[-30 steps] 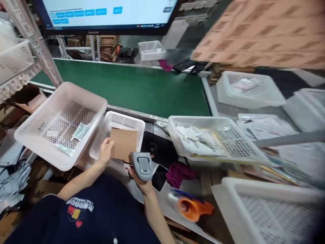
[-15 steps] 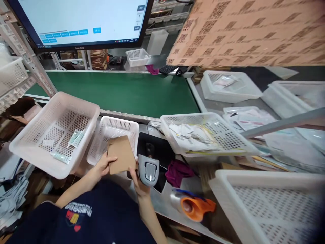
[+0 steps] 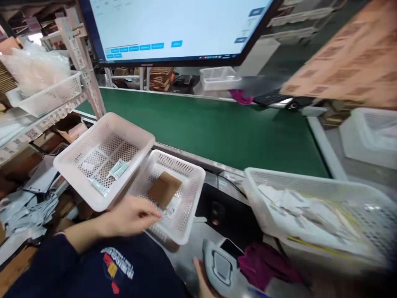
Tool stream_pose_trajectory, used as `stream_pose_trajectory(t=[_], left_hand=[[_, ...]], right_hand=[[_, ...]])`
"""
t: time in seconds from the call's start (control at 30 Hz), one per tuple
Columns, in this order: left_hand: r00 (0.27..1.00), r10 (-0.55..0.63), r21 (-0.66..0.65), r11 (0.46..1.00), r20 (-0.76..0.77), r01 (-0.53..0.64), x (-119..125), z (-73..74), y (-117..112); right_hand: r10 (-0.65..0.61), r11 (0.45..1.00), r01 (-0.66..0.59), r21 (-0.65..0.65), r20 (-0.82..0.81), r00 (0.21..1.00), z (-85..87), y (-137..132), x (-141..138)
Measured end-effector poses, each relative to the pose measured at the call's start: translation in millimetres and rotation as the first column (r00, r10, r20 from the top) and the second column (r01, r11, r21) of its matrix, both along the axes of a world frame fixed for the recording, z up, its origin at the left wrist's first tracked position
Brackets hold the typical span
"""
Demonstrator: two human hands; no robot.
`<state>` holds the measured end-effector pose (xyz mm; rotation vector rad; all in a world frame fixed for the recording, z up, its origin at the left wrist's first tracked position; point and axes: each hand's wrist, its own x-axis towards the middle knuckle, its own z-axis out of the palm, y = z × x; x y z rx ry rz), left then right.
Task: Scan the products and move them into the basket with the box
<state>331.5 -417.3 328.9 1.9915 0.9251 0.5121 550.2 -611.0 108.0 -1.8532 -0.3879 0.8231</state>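
My left hand (image 3: 132,216) hovers at the near edge of a small white perforated basket (image 3: 189,207), fingers loosely curled and holding nothing. A brown cardboard piece (image 3: 163,188) lies inside that basket, apart from the hand. Low in the frame, my right hand (image 3: 203,283) grips a grey handheld scanner (image 3: 218,265); only part of the hand shows. A larger white basket (image 3: 104,163) with a few small packets stands tilted just left of the small one.
A green conveyor belt (image 3: 217,124) runs behind the baskets, under a big monitor (image 3: 173,29). Right of me stands a white basket of papers (image 3: 310,207), with a magenta cloth (image 3: 263,269) and a black pad (image 3: 223,211) in front. Shelves with bins stand on the left.
The cardboard piece has left my left hand and now lies in the small basket. My right hand with the scanner has dropped lower. The view has swung left.
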Motion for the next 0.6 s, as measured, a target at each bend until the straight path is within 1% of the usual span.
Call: stream_pose_trajectory(t=[0.03,0.07,0.1,0.13,0.17,0.2,0.23,0.27,0.3,0.33,0.37,0.4,0.43,0.5,0.53,0.6], left_hand=[[0.996,0.068,0.123,0.99,-0.053,-0.061,-14.4,21.1,7.2],[0.974,0.19,0.266,0.952,-0.125,-0.152,-28.2,38.4,21.6],[0.928,0.298,0.398,0.897,-0.223,-0.192,-40.7,50.5,41.8],[0.852,0.396,0.488,0.85,-0.342,-0.199,-51.6,56.9,65.4],[0.759,0.457,0.523,0.833,-0.463,-0.183,-60.3,57.6,89.8],[0.678,0.464,0.509,0.847,-0.569,-0.152,-66.9,53.5,112.7],[0.614,0.436,0.464,0.877,-0.658,-0.125,-71.5,46.1,132.3],[0.578,0.382,0.401,0.911,-0.721,-0.1,-74.4,37.1,147.4],[0.567,0.321,0.339,0.938,-0.758,-0.078,-76.1,27.9,158.0],[0.572,0.27,0.291,0.955,-0.775,-0.057,-76.9,20.0,164.2],[0.586,0.243,0.272,0.961,-0.773,-0.04,-77.1,14.4,166.9],[0.604,0.25,0.292,0.956,-0.757,-0.03,-76.7,11.7,166.9],[0.62,0.278,0.335,0.942,-0.734,-0.026,-75.8,12.0,164.8],[0.656,0.364,0.462,0.886,-0.661,-0.026,-71.2,20.1,156.7],[0.675,0.4,0.522,0.853,-0.619,-0.027,-67.2,26.4,151.0],[0.726,0.439,0.638,0.77,-0.529,-0.001,-56.3,39.2,136.4]], right_hand=[[0.045,0.999,-0.045,-0.014,0.016,0.999,1.2,-2.0,3.3],[0.098,0.995,-0.098,-0.03,0.024,0.995,3.8,-2.3,5.7],[0.145,0.989,-0.143,-0.038,0.043,0.989,7.6,-0.9,6.9],[0.2,0.979,-0.199,-0.034,0.063,0.978,12.4,2.0,6.8],[0.262,0.965,-0.261,-0.013,0.072,0.962,18.4,6.0,5.5],[0.309,0.95,-0.312,0.028,0.071,0.948,25.4,11.0,3.1],[0.341,0.935,-0.346,0.078,0.069,0.937,33.8,16.6,0.1],[0.373,0.916,-0.379,0.13,0.07,0.925,43.4,22.8,-2.9],[0.398,0.896,-0.407,0.179,0.085,0.913,54.5,29.5,-5.3],[0.421,0.871,-0.436,0.227,0.115,0.9,66.9,36.8,-6.9],[0.444,0.837,-0.474,0.272,0.167,0.88,80.4,44.7,-7.3],[0.479,0.79,-0.532,0.306,0.233,0.846,95.0,53.0,-6.5],[0.52,0.728,-0.602,0.328,0.307,0.797,110.3,61.7,-4.8],[0.557,0.609,-0.715,0.343,0.458,0.693,141.7,79.4,0.1],[0.547,0.563,-0.752,0.344,0.527,0.651,157.0,87.7,2.4],[0.497,0.508,-0.793,0.336,0.637,0.589,184.2,101.8,5.6]])
